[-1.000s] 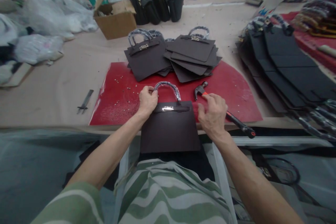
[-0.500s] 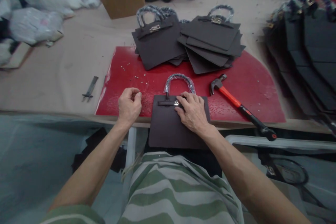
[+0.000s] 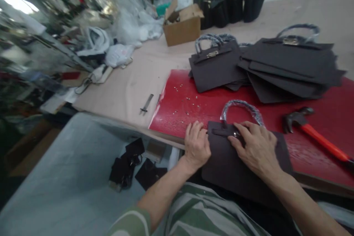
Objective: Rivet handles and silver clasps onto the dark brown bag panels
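Blurred clutter fills the workshop far to the left of your hands, and a pale workbench (image 3: 118, 88) runs from there to the space before you. Ahead and to the left of your left hand (image 3: 197, 145), a small metal tool (image 3: 146, 104) lies near the red mat (image 3: 171, 118). Your left hand has its fingers loosely curled at the left edge of the dark bag panel (image 3: 232, 166); I cannot tell whether it grips that edge or just meets it. The panel lies between and under your hands, its long axis running left to right, its lower part reaching past the bench edge towards you. Its plastic-wrapped handle (image 3: 243, 105) arches away beyond your fingers. Your right hand (image 3: 257, 147) rests over the panel, half open, thumb and forefinger at the shiny clasp (image 3: 236, 134); whether they pinch it is hidden. That hand is much the nearer to the clasp. Similar panels (image 3: 287, 59) are piled ahead, and right of your right hand lies a hammer (image 3: 322, 140), its head towards you.
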The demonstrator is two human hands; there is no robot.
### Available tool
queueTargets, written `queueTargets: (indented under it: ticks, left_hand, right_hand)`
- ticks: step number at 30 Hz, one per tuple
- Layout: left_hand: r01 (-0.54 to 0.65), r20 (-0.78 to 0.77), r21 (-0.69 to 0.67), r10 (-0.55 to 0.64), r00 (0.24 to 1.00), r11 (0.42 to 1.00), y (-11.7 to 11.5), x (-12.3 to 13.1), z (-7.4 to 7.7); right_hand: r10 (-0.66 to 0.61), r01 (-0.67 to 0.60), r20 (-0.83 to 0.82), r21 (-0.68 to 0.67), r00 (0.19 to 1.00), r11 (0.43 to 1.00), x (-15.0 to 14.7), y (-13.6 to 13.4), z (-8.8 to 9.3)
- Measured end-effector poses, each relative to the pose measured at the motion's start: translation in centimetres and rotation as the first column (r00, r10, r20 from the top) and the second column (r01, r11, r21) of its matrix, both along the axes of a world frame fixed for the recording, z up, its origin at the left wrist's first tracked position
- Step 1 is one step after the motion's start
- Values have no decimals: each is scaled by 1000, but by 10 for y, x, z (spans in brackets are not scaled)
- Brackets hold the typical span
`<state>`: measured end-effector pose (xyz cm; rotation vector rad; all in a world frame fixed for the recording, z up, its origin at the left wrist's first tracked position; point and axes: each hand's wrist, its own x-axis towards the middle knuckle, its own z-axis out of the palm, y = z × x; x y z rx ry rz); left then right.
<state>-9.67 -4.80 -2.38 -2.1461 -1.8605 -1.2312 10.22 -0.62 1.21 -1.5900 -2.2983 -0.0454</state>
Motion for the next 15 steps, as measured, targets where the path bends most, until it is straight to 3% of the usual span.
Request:
queueTargets:
  ticks: [4,11,15]
  left_hand:
    - [2,9,-12,-2,1000,1000,2,0,2]
    - [24,42,-42,-22,999,999,-3,16,6]
    - [14,64,-21,-12,998,1000,2,-8,18]
  right_hand:
    - [11,-11,-6,75,1000,997,0,5,-8]
    - [-9,14,-56,85,998,996,13,4,-13]
    - [0,7,-67,114,998,993,12,6,-13]
